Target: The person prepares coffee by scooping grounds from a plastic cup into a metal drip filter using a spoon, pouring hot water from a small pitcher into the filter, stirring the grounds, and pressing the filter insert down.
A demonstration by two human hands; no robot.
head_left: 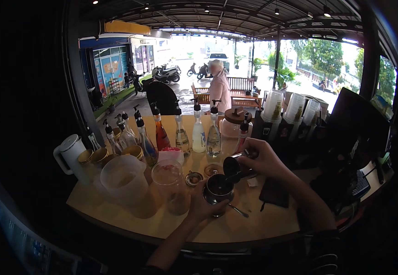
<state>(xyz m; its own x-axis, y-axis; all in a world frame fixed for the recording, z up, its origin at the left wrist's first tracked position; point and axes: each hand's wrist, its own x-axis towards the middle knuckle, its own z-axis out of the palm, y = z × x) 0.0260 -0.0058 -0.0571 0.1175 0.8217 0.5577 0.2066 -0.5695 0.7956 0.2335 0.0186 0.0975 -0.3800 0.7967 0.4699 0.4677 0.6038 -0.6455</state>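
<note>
My left hand [202,204] is wrapped round a dark round metal cup [216,196] above the wooden counter [254,224]. Over the cup's right rim, my right hand [258,158] holds a small dark metal jug [232,166], tilted toward the opening. The inside of the cup looks dark, and I cannot make out its contents. A spoon [239,211] lies just right of the cup. To its left stands a clear plastic cup [168,183], and a small metal strainer [193,178] lies behind.
Several pump bottles [199,133] line the back edge. A frosted pitcher [123,179] and white jug [73,156] stand left. At right are stacked plastic cups [295,110], a dark cloth [275,192] and a dark monitor [348,117]. A person [219,89] stands beyond the counter.
</note>
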